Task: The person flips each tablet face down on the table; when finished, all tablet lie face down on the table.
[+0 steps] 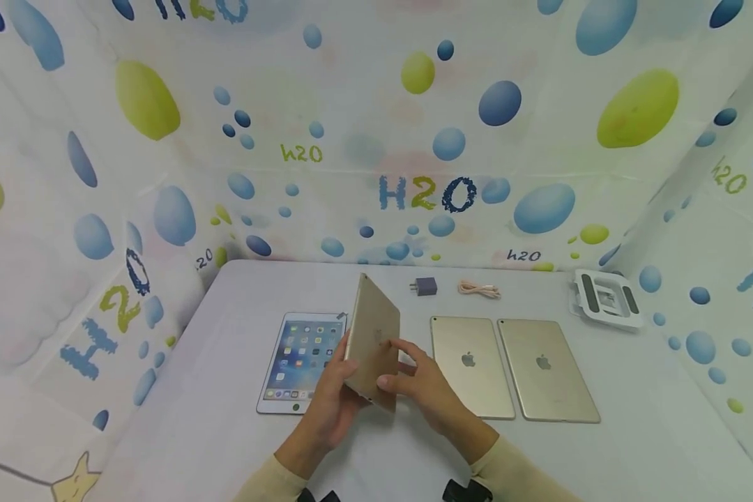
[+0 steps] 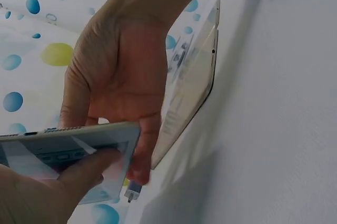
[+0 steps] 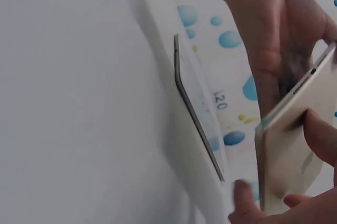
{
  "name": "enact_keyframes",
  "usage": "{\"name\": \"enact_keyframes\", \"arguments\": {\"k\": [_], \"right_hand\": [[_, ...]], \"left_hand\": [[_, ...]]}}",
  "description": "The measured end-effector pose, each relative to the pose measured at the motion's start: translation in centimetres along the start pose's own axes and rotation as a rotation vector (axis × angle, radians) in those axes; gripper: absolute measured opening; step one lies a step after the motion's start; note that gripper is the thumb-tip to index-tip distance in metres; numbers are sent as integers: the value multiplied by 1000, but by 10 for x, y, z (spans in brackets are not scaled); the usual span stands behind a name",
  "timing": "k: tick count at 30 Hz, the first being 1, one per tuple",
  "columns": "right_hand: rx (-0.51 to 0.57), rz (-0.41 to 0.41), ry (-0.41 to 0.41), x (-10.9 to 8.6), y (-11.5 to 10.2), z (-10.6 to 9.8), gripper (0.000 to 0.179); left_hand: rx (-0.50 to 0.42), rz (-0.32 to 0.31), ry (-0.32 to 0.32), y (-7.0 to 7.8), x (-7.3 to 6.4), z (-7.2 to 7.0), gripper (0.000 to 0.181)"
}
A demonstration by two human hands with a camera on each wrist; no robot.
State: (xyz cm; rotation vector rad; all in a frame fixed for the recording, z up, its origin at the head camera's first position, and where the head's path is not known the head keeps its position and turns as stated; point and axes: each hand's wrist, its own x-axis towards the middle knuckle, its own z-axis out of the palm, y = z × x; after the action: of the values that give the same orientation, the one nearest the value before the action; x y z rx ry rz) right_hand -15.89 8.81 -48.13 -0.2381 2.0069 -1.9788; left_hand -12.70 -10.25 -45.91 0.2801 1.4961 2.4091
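Note:
Both hands have hold of a gold tablet (image 1: 376, 341), raised on edge with its gold back turned toward the right. My left hand (image 1: 331, 404) grips its near left edge. Over on the screen side, my left thumb (image 2: 95, 166) lies across the glass. My right hand (image 1: 429, 390) holds the opposite edge, with thumb and forefinger on the back and other fingers partly hidden past the edge. A white-framed tablet (image 1: 298, 369) lies screen up at the left, its lit display covered with app icons and partly hidden behind the left hand.
Two more gold tablets, the nearer one (image 1: 470, 362) and the outer one (image 1: 549, 369), lie face down at the right. Behind are a dark plug adapter (image 1: 424, 286) and a coiled pinkish cable (image 1: 479, 288). A white folding stand (image 1: 607, 300) sits at the back right, near the patterned curtain (image 1: 364, 90).

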Motion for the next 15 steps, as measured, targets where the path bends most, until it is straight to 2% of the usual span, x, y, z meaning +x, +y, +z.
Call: {"name": "enact_keyframes", "arguments": {"k": [3,8,12,15], "right_hand": [[-57,-21,41,0,2,-4,86],[-126,-13,93,-3,4,-8,89],[-253,-21,154,-3,6,-10,89],[-367,-30,182,-3,7,-12,88]], "left_hand": [[31,-4,76,0,1,-2,71],[198,-14,253,-3,4,-12,78],[294,-34,274,-9,5,-18,86],[409,-43,288,-11,4,-20,88]]}}
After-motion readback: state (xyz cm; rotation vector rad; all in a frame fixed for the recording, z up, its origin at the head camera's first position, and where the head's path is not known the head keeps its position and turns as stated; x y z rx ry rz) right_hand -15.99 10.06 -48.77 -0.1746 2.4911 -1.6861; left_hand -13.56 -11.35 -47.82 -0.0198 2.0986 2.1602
